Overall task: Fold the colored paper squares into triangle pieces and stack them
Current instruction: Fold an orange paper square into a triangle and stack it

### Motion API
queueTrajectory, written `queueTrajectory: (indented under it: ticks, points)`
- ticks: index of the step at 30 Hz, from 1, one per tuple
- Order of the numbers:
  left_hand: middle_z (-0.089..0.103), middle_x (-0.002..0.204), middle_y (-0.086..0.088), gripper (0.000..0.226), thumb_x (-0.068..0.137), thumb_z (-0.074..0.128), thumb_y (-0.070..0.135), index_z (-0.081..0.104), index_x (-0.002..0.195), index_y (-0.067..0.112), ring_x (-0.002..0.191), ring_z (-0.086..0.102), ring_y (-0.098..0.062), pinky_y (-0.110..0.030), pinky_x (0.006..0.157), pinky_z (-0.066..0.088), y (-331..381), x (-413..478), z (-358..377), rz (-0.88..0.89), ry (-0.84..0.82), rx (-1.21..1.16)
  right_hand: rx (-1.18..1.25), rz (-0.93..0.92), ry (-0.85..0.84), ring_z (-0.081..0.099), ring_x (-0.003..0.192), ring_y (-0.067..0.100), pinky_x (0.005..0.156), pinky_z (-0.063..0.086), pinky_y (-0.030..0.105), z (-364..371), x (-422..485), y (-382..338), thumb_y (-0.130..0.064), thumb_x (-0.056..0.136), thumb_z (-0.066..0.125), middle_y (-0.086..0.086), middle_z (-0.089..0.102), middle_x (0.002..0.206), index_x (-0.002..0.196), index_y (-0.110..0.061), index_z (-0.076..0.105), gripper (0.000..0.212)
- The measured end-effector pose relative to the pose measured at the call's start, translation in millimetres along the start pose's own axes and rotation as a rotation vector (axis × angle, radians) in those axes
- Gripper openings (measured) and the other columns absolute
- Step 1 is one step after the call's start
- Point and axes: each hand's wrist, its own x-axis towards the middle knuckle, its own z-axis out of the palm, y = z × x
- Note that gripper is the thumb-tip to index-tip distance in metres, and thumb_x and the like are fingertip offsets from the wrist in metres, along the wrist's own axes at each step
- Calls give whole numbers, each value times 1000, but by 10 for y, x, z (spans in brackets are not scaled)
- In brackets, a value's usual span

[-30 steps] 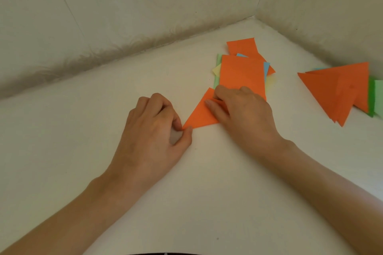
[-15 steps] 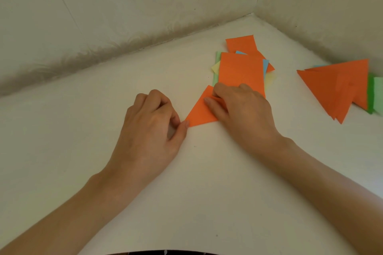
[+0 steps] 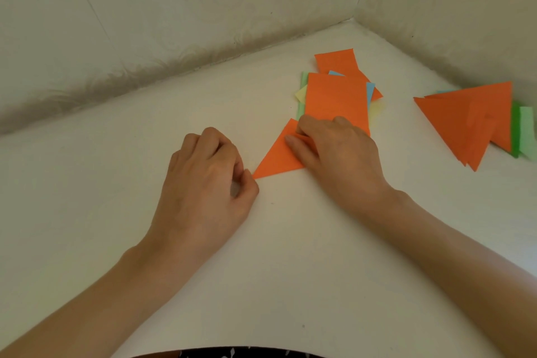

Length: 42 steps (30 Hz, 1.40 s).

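Orange triangle (image 3: 279, 158) flat on table (image 3: 116, 183) — right hand (image 3: 334, 151) pressing it, left hand (image 3: 209, 183) grip pinching its corner.

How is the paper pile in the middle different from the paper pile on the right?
The middle pile holds flat, unfolded squares; the right pile holds folded triangles. The middle pile shows orange, blue, yellow and pale green; the right pile shows mostly orange, with green behind. The right hand overlaps the middle pile; nothing touches the right pile. Both have orange on top.

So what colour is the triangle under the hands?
Orange. The folded triangle shows clearly in the head view.
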Motion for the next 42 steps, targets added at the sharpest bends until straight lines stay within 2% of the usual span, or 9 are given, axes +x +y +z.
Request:
queueTrajectory:
  ticks: [4,10,15,23,26,29,34,37,42]
  points:
    - [50,79,0,11,73,45,25,48,77,16,74,44,-22,-32,65,34,3,-45,-38,-35,11,17,17,-18,46,52,82,31,63,26,32,24,-2,9,-39,96,47,6,64,81,81,-26,37,23]
    - [57,90,0,30,73,40,24,59,94,14,83,43,-17,-30,69,35,-5,-53,-57,8,-17,24,1,-37,104,51,70,30,58,28,31,70,-1,25,-39,92,46,6,62,70,76,-22,43,23]
    - [59,124,-4,47,82,41,22,62,122,11,109,52,-21,-31,90,37,23,-50,-37,260,-184,33,-29,-55,130,51,67,30,57,27,30,104,0,52,-37,91,48,5,62,67,76,-19,48,23]
    - [63,120,-3,46,83,40,21,64,120,8,108,55,-21,-29,89,37,47,-30,-10,305,-238,64,-23,-33,210,52,62,30,54,25,29,80,-5,14,-33,86,58,5,57,61,73,-19,41,26]
    - [63,114,-2,43,80,41,20,65,113,9,103,55,-20,-30,85,40,74,4,-2,300,-226,64,-86,6,174,54,76,32,57,34,32,20,21,19,-41,88,54,9,59,78,89,-11,55,30]
    - [64,108,-2,40,78,40,21,65,107,10,96,56,-22,-31,80,39,90,31,8,296,-212,79,-139,-66,292,52,82,34,68,44,39,-167,-60,97,-41,88,49,12,58,93,102,-8,62,38]
    - [63,105,-1,45,79,37,23,64,112,11,93,53,-20,-28,79,37,103,41,24,299,-207,96,-145,-206,157,52,100,29,80,40,39,-263,-518,25,-43,92,42,7,61,110,118,-17,64,43]
    - [60,106,1,45,80,37,25,64,115,15,93,48,-16,-29,78,41,105,44,28,300,-213,97,-165,-140,78,51,102,29,85,34,37,-157,-553,-95,-48,93,33,5,60,111,121,-21,63,49]
    - [63,104,0,46,79,36,26,67,110,13,91,55,-20,-32,72,47,131,50,18,290,-206,131,-281,-61,121,54,105,33,92,31,38,-106,-590,-34,-53,93,30,5,63,111,114,-19,67,54]
